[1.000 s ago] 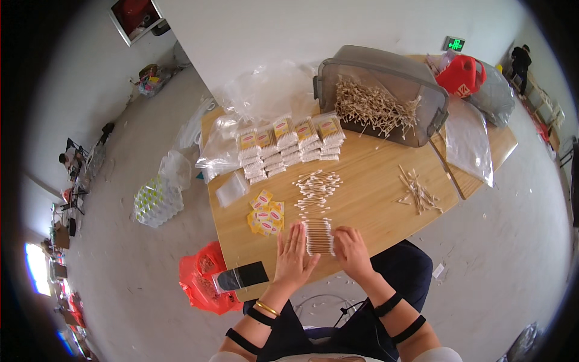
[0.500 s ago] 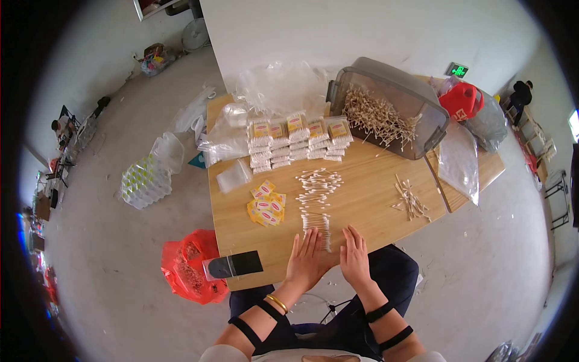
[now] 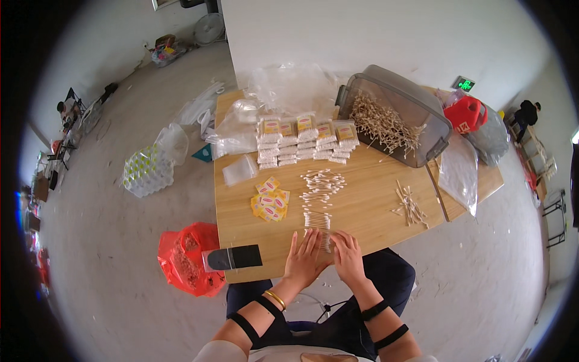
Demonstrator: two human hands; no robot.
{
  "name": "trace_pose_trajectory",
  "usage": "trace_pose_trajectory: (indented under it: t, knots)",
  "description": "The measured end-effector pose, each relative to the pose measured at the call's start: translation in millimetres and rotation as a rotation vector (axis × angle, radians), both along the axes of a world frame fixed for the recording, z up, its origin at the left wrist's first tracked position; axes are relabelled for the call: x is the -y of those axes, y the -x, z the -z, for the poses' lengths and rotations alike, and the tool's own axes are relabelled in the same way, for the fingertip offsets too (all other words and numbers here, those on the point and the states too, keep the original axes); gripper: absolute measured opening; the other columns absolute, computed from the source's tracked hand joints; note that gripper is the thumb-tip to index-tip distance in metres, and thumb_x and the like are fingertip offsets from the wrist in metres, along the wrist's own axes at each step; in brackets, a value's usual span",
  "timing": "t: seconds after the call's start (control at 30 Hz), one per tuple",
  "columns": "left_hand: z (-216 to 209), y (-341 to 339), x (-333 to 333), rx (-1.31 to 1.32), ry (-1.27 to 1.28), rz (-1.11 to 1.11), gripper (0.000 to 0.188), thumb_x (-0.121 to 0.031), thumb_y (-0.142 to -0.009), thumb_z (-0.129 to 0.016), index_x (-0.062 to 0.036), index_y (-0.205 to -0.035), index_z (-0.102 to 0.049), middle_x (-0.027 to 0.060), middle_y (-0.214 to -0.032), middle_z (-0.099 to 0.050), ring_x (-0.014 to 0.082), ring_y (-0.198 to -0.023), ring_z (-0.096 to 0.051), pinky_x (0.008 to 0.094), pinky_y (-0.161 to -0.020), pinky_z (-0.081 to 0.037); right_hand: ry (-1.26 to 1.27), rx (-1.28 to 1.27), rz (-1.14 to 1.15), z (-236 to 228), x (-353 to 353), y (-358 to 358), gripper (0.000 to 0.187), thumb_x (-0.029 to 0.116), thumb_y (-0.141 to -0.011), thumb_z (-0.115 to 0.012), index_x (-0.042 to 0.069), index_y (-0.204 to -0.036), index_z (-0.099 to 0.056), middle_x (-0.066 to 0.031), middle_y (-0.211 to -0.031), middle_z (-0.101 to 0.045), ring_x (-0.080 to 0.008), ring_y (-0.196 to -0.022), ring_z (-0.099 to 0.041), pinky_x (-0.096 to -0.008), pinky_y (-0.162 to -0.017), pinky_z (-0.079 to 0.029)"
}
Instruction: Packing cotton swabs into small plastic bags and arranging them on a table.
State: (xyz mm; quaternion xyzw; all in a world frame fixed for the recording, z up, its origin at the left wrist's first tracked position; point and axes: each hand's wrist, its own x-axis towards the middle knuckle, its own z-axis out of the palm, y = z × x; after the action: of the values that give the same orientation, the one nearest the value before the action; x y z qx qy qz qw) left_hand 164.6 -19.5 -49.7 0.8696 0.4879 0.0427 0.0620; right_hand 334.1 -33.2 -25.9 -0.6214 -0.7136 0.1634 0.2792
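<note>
Fingers [image 3: 309, 242] on thin cotton swabs [image 3: 325, 240]

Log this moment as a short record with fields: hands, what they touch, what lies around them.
Left hand: flat on the table, fingers spread, beside a small bundle of cotton swabs.
Right hand: flat, touching the same bundle from the other side.
Table: light wood.
Ahead: loose cotton swabs in rows, yellow labels, stacked packed swab packs.
Far right: grey plastic bin holding sticks.
Near left edge: black phone.
</note>
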Motion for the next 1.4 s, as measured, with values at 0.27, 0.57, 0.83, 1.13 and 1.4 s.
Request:
trace_pose_trajectory:
  t: [0.27,0.57,0.83,1.13,1.4]
  knots:
    - [1.3,7.1,4.3,0.046,-0.033,-0.01,0.086,-0.064,-0.098,-0.042,-0.0027,-0.157,-0.029,0.0119,-0.162,-0.031,0.0224,-0.154,-0.02,0.0553,-0.125,-0.004,-0.007,0.036,-0.026,3.1,-21.1,6.0,0.038,0.003,-0.087,-0.059,0.008,-0.124,-0.064,-0.013,-0.126,-0.057,-0.035,-0.118,-0.053,-0.0466,-0.101,-0.044]
    - [6.8,15.1,7.2,0.049,-0.054,0.006,0.085,-0.062,-0.098,-0.045,-0.0027,-0.156,-0.031,0.0095,-0.16,-0.034,0.0213,-0.153,-0.022,0.0574,-0.125,-0.006,-0.061,0.158,-0.028,7.3,-34.0,13.9,0.038,0.003,-0.083,-0.062,0.012,-0.12,-0.067,-0.0088,-0.118,-0.059,-0.0316,-0.111,-0.055,-0.0457,-0.092,-0.045]
    - [10.6,15.1,7.9,0.098,-0.07,0.017,0.086,-0.061,-0.097,-0.047,-0.0019,-0.157,-0.028,0.0121,-0.163,-0.029,0.0255,-0.155,-0.017,0.059,-0.124,-0.006,-0.033,0.173,-0.033,13.2,-31.4,12.3,0.031,0.003,-0.082,-0.061,0.013,-0.111,-0.068,-0.0081,-0.114,-0.059,-0.0312,-0.108,-0.056,-0.0447,-0.089,-0.045]
    - [4.8,20.1,10.1,0.111,-0.021,0.023,0.084,-0.06,-0.097,-0.048,-0.0033,-0.156,-0.03,0.0126,-0.163,-0.029,0.0258,-0.154,-0.019,0.0567,-0.124,-0.006,0.027,0.051,-0.073,6.6,-2.2,4.2,0.047,0.012,-0.094,-0.056,0.004,-0.139,-0.052,-0.0151,-0.14,-0.052,-0.0367,-0.129,-0.048,-0.0493,-0.112,-0.036]
    - [3.4,20.1,9.8,0.091,-0.025,0.016,0.083,-0.058,-0.098,-0.045,-0.0044,-0.158,-0.026,0.0104,-0.165,-0.026,0.0235,-0.155,-0.018,0.0543,-0.126,-0.005,0.044,0.259,-0.1,20.6,7.7,13.0,0.059,0.026,-0.1,-0.05,0.006,-0.154,-0.036,-0.0143,-0.16,-0.035,-0.0328,-0.149,-0.03,-0.0495,-0.123,-0.02]
